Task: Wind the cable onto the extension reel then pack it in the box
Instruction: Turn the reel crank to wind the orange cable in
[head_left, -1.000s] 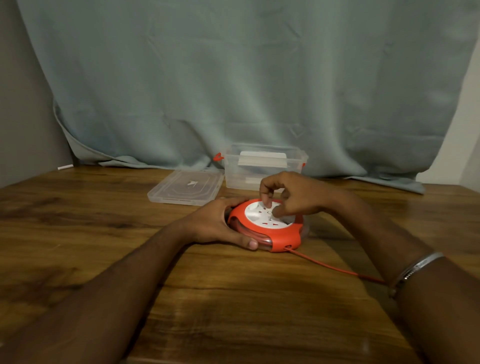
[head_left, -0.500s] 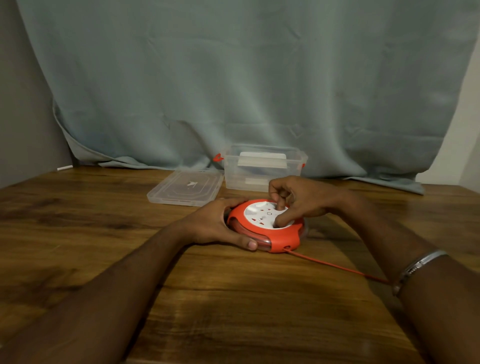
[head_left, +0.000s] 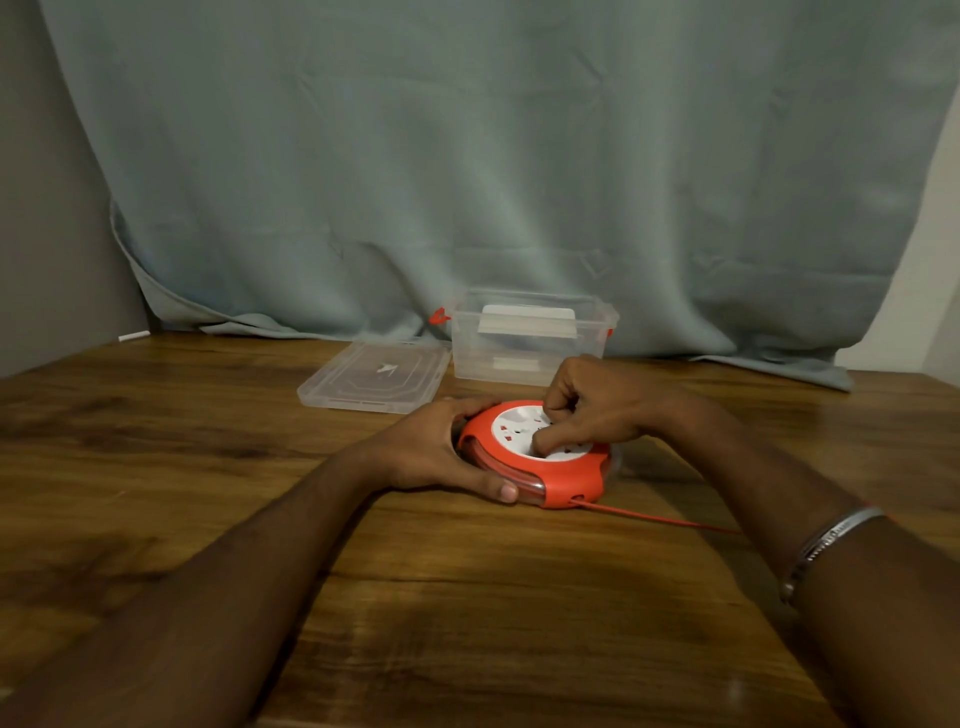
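Two bare arms are reaching forward over the brown wooden table (head_left: 467, 623). A silver bangle (head_left: 826, 540) is sitting on the right wrist. A thin red cable (head_left: 660, 517) is lying on the table, running from the near edge of the reel toward the right arm. The round red reel (head_left: 566, 480) is lying flat on the table, in the middle. The left hand (head_left: 441, 449) is holding the reel's left side, with fingers curled round its rim and the thumb at the front. The right hand (head_left: 597, 402) is resting on the white top of the reel, fingers curled and pressing down on it. Behind the reel, the clear box (head_left: 530, 358) is standing open. Its clear lid (head_left: 374, 376) is lying flat just beside it, to the left. A grey-blue curtain (head_left: 493, 156) is hanging at the back.
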